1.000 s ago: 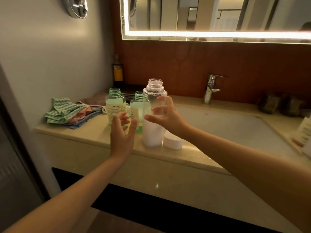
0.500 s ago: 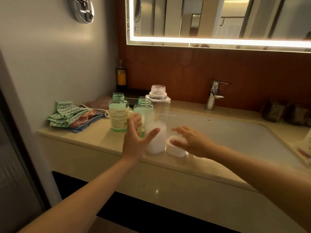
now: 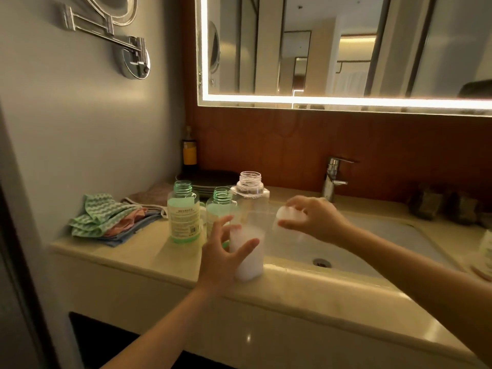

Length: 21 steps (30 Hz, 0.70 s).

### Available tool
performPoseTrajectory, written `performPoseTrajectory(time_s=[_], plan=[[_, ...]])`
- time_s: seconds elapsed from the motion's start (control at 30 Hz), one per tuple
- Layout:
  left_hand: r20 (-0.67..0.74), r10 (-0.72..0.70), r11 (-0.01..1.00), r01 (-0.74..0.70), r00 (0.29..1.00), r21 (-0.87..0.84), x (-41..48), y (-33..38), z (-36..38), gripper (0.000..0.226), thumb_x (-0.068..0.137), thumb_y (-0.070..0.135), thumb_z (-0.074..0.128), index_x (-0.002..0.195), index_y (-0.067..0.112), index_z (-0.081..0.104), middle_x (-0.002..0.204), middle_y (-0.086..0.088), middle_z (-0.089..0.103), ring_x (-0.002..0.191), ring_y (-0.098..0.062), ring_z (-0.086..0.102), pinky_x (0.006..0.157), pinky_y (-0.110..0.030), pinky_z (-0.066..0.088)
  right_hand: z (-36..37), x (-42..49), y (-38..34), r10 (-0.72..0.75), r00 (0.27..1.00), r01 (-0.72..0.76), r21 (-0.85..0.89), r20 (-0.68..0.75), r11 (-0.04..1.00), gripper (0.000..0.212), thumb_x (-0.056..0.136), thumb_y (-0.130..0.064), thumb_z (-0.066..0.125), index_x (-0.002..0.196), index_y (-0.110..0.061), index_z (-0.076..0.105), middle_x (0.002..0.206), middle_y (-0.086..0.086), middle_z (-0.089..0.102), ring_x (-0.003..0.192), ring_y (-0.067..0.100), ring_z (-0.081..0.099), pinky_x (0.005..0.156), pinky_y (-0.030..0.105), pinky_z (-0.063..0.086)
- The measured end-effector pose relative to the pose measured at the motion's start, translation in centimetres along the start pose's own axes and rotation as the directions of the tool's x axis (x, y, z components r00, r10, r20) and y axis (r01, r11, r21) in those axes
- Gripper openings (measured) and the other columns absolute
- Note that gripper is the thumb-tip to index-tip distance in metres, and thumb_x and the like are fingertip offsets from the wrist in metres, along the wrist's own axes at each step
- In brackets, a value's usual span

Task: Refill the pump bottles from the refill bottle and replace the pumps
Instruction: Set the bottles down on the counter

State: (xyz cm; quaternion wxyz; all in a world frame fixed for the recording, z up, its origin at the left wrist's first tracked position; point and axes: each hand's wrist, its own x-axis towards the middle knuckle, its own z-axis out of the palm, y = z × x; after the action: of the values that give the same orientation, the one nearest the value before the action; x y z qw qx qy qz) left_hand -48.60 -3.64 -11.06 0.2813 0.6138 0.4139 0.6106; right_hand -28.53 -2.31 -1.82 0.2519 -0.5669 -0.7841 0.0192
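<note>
A tall clear refill bottle [image 3: 250, 209] stands uncapped on the counter edge, white liquid filling its lower part. Two green-tinted pump bottles stand left of it with no pumps on: the labelled bottle [image 3: 183, 213] and a second bottle [image 3: 218, 206] partly behind the refill bottle. My left hand [image 3: 223, 255] reaches to the refill bottle's lower left side with spread fingers, touching or nearly touching it. My right hand [image 3: 310, 218] holds the white cap [image 3: 288, 214] in the air to the right of the bottle, above the basin. No pumps are visible.
Folded cloths [image 3: 106, 218] lie at the counter's left end. Dark plates [image 3: 210, 182] and an amber bottle [image 3: 189, 153] stand behind the bottles. The sink basin [image 3: 372, 243] and its faucet [image 3: 332, 179] lie to the right, with dark items [image 3: 436, 206] further along.
My right hand picked the white cap up off the counter and raised it beside the refill bottle. My left hand moved in toward the bottle's lower side.
</note>
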Motion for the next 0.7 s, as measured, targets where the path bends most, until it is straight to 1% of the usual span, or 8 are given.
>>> performPoseTrajectory(time_s=[0.1, 0.17, 0.33, 0.43, 0.5, 0.57, 0.63, 0.7], plan=[[0.0, 0.003, 1.0, -0.003, 1.0, 0.009, 0.2, 0.0, 1.2, 0.084, 0.053, 0.065, 0.074, 0.122, 0.03, 0.042, 0.107, 0.019, 0.056, 0.103, -0.005, 0.057, 0.075, -0.018, 0.049, -4.5, 1.9, -1.4, 0.003, 0.978, 0.035, 0.179, -0.207, 0.983, 0.05, 0.077, -0.043, 0.067, 0.118, -0.015, 0.058, 0.109, 0.004, 0.064, 0.087, 0.015, 0.059, 0.068, 0.023, 0.052], [0.007, 0.002, 1.0, -0.002, 1.0, 0.001, 0.3, 0.0, 2.2, 0.09, 0.046, 0.075, 0.068, 0.121, 0.032, 0.042, 0.109, 0.016, 0.057, 0.103, -0.003, 0.057, 0.072, -0.016, 0.05, -6.9, 2.7, -2.7, -0.006, 0.967, 0.078, 0.276, -0.253, 0.958, 0.043, 0.079, -0.04, 0.065, 0.114, -0.017, 0.059, 0.102, 0.002, 0.064, 0.087, 0.016, 0.061, 0.069, 0.023, 0.051], [0.022, 0.019, 1.0, -0.019, 1.0, 0.005, 0.3, 0.4, 4.2, 0.078, 0.055, 0.063, 0.073, 0.119, 0.034, 0.04, 0.112, 0.007, 0.056, 0.1, -0.002, 0.056, 0.062, -0.007, 0.047, -8.7, 3.1, -4.7, -0.097, 0.984, 0.127, 0.211, -0.147, 0.969, 0.04, 0.08, -0.039, 0.065, 0.113, -0.017, 0.061, 0.098, 0.0, 0.064, 0.085, 0.013, 0.06, 0.072, 0.021, 0.049], [0.016, 0.024, 1.0, -0.024, 1.0, 0.006, 0.3, 0.2, 4.6, 0.09, 0.048, 0.078, 0.064, 0.122, 0.032, 0.041, 0.114, 0.005, 0.057, 0.1, -0.003, 0.056, 0.06, -0.009, 0.046, -8.4, 3.3, -5.1, -0.128, 0.988, 0.14, 0.141, -0.089, 0.98, 0.042, 0.079, -0.039, 0.067, 0.115, -0.017, 0.06, 0.098, 0.0, 0.063, 0.086, 0.014, 0.058, 0.072, 0.019, 0.048], [0.018, 0.02, 1.0, -0.02, 1.0, 0.008, 0.2, 0.0, 4.6, 0.094, 0.045, 0.084, 0.059, 0.122, 0.033, 0.041, 0.115, 0.005, 0.056, 0.103, -0.007, 0.056, 0.066, -0.011, 0.045, -8.2, 3.5, -5.2, -0.127, 0.99, 0.134, 0.13, -0.065, 0.982, 0.043, 0.079, -0.038, 0.068, 0.115, -0.017, 0.06, 0.098, 0.0, 0.063, 0.087, 0.013, 0.058, 0.073, 0.02, 0.048], [0.019, 0.016, 1.0, -0.016, 1.0, 0.008, 0.2, 0.1, 4.5, 0.089, 0.049, 0.078, 0.064, 0.122, 0.033, 0.041, 0.116, 0.003, 0.056, 0.104, -0.01, 0.057, 0.07, -0.016, 0.047, -8.0, 3.7, -5.4, -0.126, 0.991, 0.13, 0.131, -0.032, 0.983, 0.042, 0.079, -0.037, 0.067, 0.115, -0.016, 0.06, 0.099, 0.001, 0.062, 0.089, 0.014, 0.058, 0.075, 0.022, 0.049], [0.021, 0.017, 1.0, -0.017, 1.0, 0.025, 0.3, 0.2, 4.5, 0.08, 0.057, 0.063, 0.072, 0.123, 0.029, 0.041, 0.118, 0.0, 0.057, 0.104, -0.012, 0.057, 0.072, -0.018, 0.047, -8.0, 3.7, -5.6, -0.136, 0.991, 0.135, 0.129, 0.0, 0.982, 0.04, 0.081, -0.035, 0.066, 0.115, -0.015, 0.06, 0.097, -0.002, 0.06, 0.088, 0.012, 0.056, 0.071, 0.018, 0.047], [0.017, 0.014, 0.999, -0.014, 1.0, 0.035, 0.3, 0.2, 4.5, 0.075, 0.061, 0.053, 0.069, 0.126, 0.027, 0.041, 0.119, -0.002, 0.057, 0.103, -0.012, 0.056, 0.071, -0.016, 0.046, -8.0, 3.8, -5.8, -0.141, 0.99, 0.138, 0.127, 0.013, 0.982, 0.038, 0.081, -0.034, 0.066, 0.114, -0.015, 0.06, 0.095, -0.004, 0.058, 0.086, 0.01, 0.054, 0.068, 0.015, 0.045]])
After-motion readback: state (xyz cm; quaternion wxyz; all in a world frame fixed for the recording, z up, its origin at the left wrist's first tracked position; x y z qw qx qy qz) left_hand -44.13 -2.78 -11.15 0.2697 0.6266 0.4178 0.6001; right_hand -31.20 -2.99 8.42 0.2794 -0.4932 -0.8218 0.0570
